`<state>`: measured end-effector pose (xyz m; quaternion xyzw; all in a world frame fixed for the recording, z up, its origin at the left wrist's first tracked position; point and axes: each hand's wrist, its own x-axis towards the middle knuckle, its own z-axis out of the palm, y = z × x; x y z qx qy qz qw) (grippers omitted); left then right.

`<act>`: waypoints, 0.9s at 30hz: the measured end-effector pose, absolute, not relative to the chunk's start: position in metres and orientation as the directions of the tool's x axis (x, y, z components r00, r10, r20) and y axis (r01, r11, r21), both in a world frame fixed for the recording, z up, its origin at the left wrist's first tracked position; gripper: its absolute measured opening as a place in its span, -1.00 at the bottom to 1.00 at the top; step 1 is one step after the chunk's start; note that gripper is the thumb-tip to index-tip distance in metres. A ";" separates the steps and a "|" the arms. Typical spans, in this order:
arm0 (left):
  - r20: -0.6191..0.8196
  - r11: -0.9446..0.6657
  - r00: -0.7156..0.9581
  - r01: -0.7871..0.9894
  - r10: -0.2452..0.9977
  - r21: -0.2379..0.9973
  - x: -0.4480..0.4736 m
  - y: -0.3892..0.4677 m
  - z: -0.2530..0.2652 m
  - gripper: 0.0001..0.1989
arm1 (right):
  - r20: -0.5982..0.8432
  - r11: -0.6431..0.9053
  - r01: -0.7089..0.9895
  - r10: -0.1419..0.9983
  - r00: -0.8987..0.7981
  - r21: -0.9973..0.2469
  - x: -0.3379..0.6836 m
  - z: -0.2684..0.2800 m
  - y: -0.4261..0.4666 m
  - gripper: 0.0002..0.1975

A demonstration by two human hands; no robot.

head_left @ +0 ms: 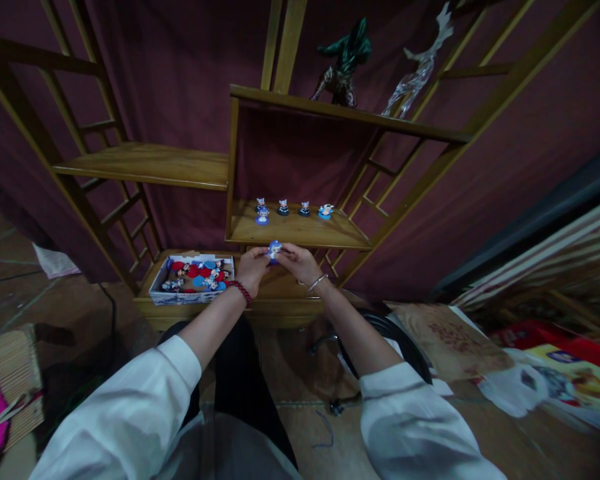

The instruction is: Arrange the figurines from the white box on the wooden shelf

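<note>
Between my two hands, just in front of the middle shelf, is a small purple-haired figurine, held upright. My left hand pinches it from the left, and my right hand grips its other side with closed fingers. Behind it on the shelf board stands a similar purple figurine. A back row holds a few dark-based figurines and a blue-based one. Below left, an open white box contains several jumbled red, blue and white figurines.
A wooden display rack fills the front, with a green hooded statue and a clear statue on its top shelf. To the lower right are a black round stool, a brown bag and a red-yellow package.
</note>
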<state>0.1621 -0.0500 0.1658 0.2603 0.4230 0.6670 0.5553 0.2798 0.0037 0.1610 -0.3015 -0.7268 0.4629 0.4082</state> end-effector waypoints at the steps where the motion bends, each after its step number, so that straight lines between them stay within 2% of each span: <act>1: -0.118 -0.025 -0.241 -0.518 0.963 0.855 0.164 -0.048 0.169 -0.87 | 0.314 0.386 0.055 0.818 -0.482 -0.921 0.282 0.163 0.005 -0.68; 8: -0.113 -0.033 -0.254 -0.505 0.961 0.862 0.179 -0.034 0.186 -0.85 | 0.245 0.277 -0.019 0.815 -0.524 -0.961 0.296 0.172 0.021 -0.61; 15: -0.110 -0.022 -0.265 -0.451 0.958 0.892 0.185 -0.021 0.188 -0.81 | 0.238 0.294 0.034 0.831 -0.503 -0.955 0.304 0.172 0.031 -0.56; 27: -0.057 -0.092 -0.309 -0.448 0.949 0.889 0.193 0.005 0.181 -0.77 | 0.266 0.302 0.003 0.845 -0.464 -0.953 0.310 0.179 0.050 -0.56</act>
